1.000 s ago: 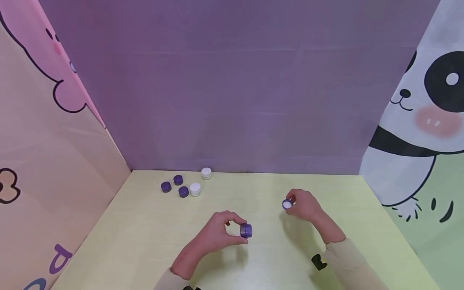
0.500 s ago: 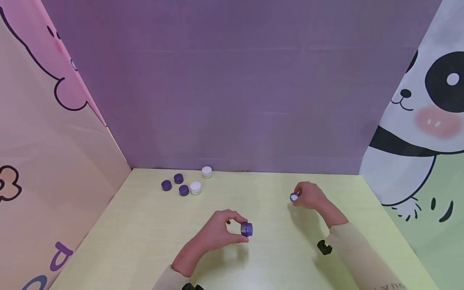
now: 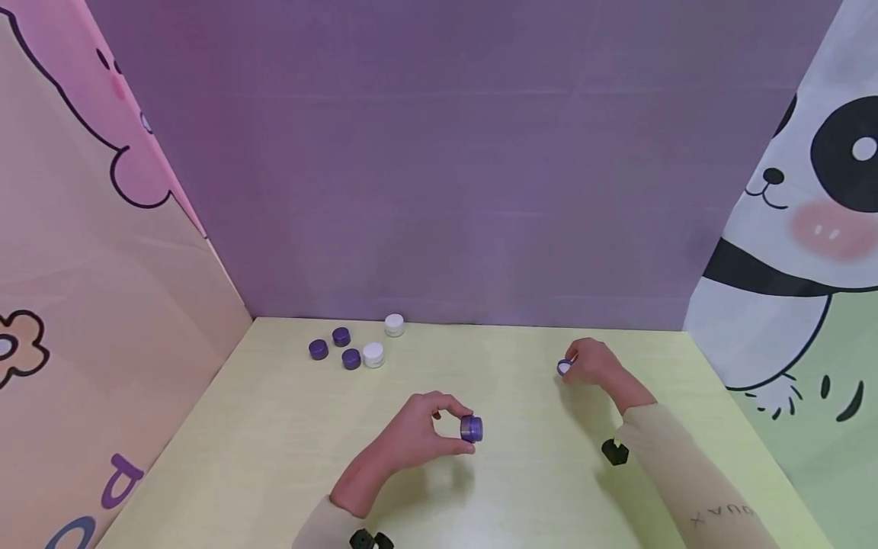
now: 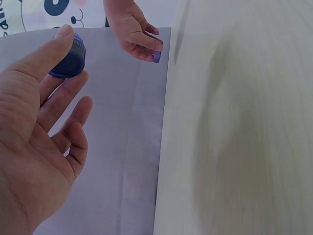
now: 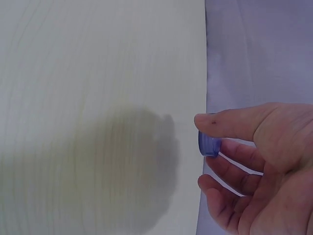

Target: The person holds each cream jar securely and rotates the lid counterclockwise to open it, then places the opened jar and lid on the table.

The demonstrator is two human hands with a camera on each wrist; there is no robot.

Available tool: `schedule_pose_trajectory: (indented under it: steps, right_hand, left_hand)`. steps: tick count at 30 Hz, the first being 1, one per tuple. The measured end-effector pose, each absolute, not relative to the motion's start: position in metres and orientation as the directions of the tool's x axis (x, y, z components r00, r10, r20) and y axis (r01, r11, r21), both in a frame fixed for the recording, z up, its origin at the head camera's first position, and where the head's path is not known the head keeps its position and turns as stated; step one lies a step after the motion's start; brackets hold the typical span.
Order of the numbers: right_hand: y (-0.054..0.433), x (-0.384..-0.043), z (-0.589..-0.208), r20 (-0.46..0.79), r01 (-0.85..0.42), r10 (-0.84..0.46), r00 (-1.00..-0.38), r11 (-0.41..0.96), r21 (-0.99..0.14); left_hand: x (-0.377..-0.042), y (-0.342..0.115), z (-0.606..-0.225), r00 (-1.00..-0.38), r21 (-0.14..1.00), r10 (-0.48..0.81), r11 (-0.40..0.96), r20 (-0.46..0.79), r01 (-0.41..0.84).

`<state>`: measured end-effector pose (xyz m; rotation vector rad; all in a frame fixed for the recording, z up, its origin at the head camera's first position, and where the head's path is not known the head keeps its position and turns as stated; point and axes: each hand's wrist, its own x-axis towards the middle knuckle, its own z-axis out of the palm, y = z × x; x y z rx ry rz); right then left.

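My left hand (image 3: pixel 411 435) pinches a small purple jar (image 3: pixel 471 428) between thumb and fingers, held above the table and tipped on its side. In the left wrist view the jar (image 4: pixel 72 59) looks dark blue, with faint lettering on its wall. Farther off to the right, my right hand (image 3: pixel 595 364) holds a purple screw cap (image 3: pixel 565 367) by its rim, its white inner face turned to the left. The right wrist view has the cap (image 5: pixel 209 143) between the thumb and fingertips, over the table's back edge. The two hands are well apart.
Several purple caps (image 3: pixel 351 359) lie at the back left of the pale table (image 3: pixel 274 457). Beside them stand two white-lidded jars (image 3: pixel 373 354) (image 3: pixel 394 325). A purple cloth wall (image 3: pixel 466 191) rises behind the table, with printed panels at both sides.
My right hand has moved away to the right and toward the back with the cap. The left hand keeps the jar in nearly the same place.
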<state>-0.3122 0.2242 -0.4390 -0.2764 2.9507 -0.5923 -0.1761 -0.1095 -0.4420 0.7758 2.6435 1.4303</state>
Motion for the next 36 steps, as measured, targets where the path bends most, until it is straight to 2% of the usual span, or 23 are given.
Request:
schedule_pose_trajectory:
  steps: [10,24,36]
  right_hand:
    - [0.226,-0.32,-0.442,-0.132,-0.109,-0.172,-0.976,0.916,-0.387]
    - [0.231,-0.326,-0.448,-0.18,-0.056,-0.138,-0.974,0.916,-0.396]
    - [0.238,-0.325,-0.452,-0.179,-0.057,-0.142,-0.974,0.91,-0.411]
  left_hand:
    - [-0.174,-0.112,-0.445,-0.874,0.804,0.433,0.426,0.222,0.415]
    - [-0.174,-0.116,-0.451,-0.847,0.802,0.489,0.41,0.208,0.434]
    - [-0.173,-0.119,-0.453,-0.833,0.801,0.522,0.413,0.181,0.433]
